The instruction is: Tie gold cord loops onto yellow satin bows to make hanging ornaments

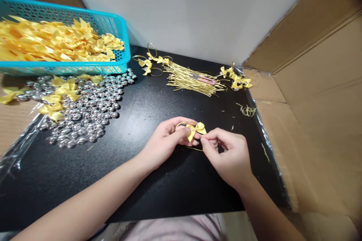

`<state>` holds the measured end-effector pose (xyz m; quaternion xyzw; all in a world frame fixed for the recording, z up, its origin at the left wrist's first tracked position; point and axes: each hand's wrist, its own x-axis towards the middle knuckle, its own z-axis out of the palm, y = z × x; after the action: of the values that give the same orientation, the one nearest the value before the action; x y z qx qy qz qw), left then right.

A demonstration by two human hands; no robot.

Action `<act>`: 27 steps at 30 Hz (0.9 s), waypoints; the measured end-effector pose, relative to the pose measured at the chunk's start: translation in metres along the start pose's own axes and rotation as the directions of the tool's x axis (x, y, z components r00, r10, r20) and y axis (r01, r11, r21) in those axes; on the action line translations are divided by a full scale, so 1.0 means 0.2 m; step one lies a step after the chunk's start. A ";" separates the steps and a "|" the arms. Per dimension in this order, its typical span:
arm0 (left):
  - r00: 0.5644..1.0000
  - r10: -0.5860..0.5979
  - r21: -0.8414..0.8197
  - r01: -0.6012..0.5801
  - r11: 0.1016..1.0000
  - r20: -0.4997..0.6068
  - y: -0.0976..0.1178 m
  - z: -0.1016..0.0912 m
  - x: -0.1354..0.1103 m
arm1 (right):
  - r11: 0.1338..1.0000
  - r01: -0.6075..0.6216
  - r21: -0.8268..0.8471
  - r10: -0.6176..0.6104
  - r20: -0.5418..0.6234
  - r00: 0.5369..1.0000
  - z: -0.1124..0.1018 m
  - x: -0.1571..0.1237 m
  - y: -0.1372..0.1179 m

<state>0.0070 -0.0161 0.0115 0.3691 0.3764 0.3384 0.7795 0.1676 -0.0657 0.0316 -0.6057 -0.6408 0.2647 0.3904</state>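
Hands: left hand (169,133) clamped on a yellow bow (195,131), thumb over its left wing and fingers behind; right hand (230,152) with thumb and forefinger pinched together at the bow's lower right edge, what lies between them too small to tell.
Bow: held up between the two hands, above the near middle of the black surface (141,105); a thin gold wire (182,122) arches over its left side, and more gold wire shows beneath, running toward the right thumb.
Basket: turquoise, with pierced walls (70,69), at the far left; a heap of yellow bows (62,41) inside, thickest toward the left.
Beads: a wide spread of shiny silver beads (90,105) in front of the basket, with several loose bows (66,88) lying on and among them.
Film: clear and crinkled (22,143), along the left edge of the surface.
Left cluster: bows with gold wire loops (144,63), just right of the basket.
Wires: straight gold lengths (186,77) piled in a loose bundle behind the hands; a pink tool (206,80) rests on top.
Right cluster: more bows (236,83), silver beads at some centres, at the far right corner.
Tangle: curled gold strands (249,110), nearer than that cluster.
Cardboard: brown panels (311,101) standing along the right side.
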 end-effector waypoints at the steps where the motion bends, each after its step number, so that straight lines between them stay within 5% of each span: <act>1: 1.000 0.000 0.008 0.000 1.000 0.004 0.00 0.00 0.00 | 1.000 -0.011 0.000 0.011 0.005 1.000 0.00 0.00 0.00; 16: 0.997 0.066 0.168 -0.072 0.983 0.044 -0.01 -0.01 -0.01 | 0.999 0.004 -0.049 -0.005 -0.031 1.000 0.00 0.00 -0.04; 27: 0.999 0.035 0.130 -0.038 0.991 0.029 -0.01 -0.01 -0.01 | 0.997 -0.021 -0.081 0.016 -0.059 0.998 0.00 0.00 -0.03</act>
<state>0.0050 -0.0185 0.0108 0.4305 0.3806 0.3225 0.7522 0.1650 -0.0663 0.0363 -0.6344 -0.6338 0.2244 0.3815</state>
